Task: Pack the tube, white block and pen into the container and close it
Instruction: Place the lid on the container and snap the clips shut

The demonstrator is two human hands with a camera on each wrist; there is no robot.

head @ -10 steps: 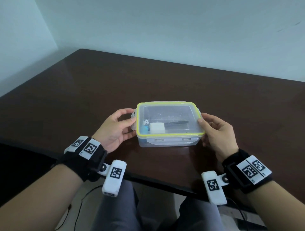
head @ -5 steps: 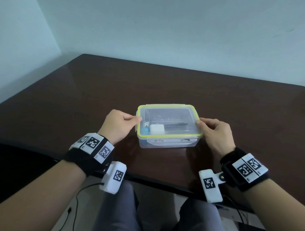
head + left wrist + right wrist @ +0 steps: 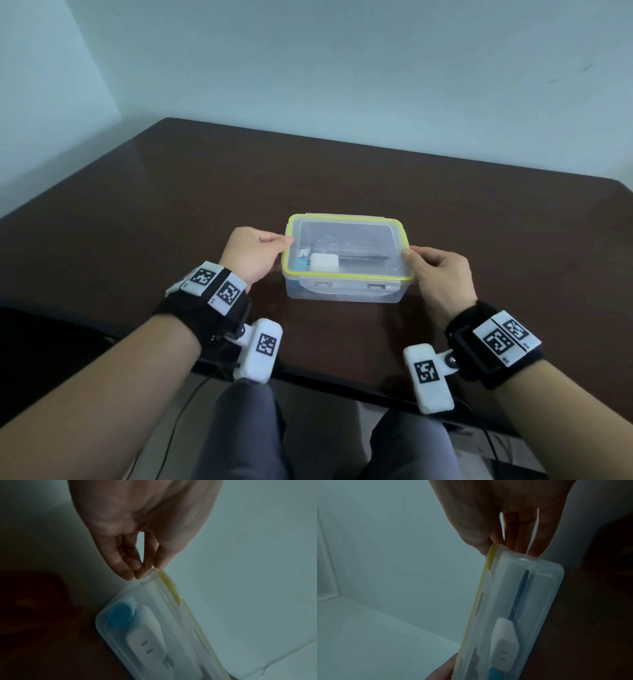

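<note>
A clear container [image 3: 346,293] with a yellow-rimmed lid [image 3: 346,233] on top stands on the dark brown table [image 3: 342,171]. Through the lid I see the white block [image 3: 324,262], the tube's blue cap [image 3: 301,273] and the black pen [image 3: 363,257]. My left hand [image 3: 255,251] pinches the lid's left edge, thumb on top and fingers curled against the side. My right hand [image 3: 436,274] grips the right edge the same way. The left wrist view shows the left hand [image 3: 145,569], blue cap [image 3: 120,615] and white block [image 3: 147,639]. In the right wrist view the right hand [image 3: 513,545] meets the container above the pen [image 3: 518,596] and block [image 3: 504,646].
The table's near edge [image 3: 342,380] runs just in front of my wrists, with my knees below it. A pale wall stands behind the table's far edge. A cable hangs under the table at the left.
My left hand has turned knuckles-up and closed onto the lid's left edge. The side flaps that stuck out no longer show. My right hand has stayed at the right edge.
</note>
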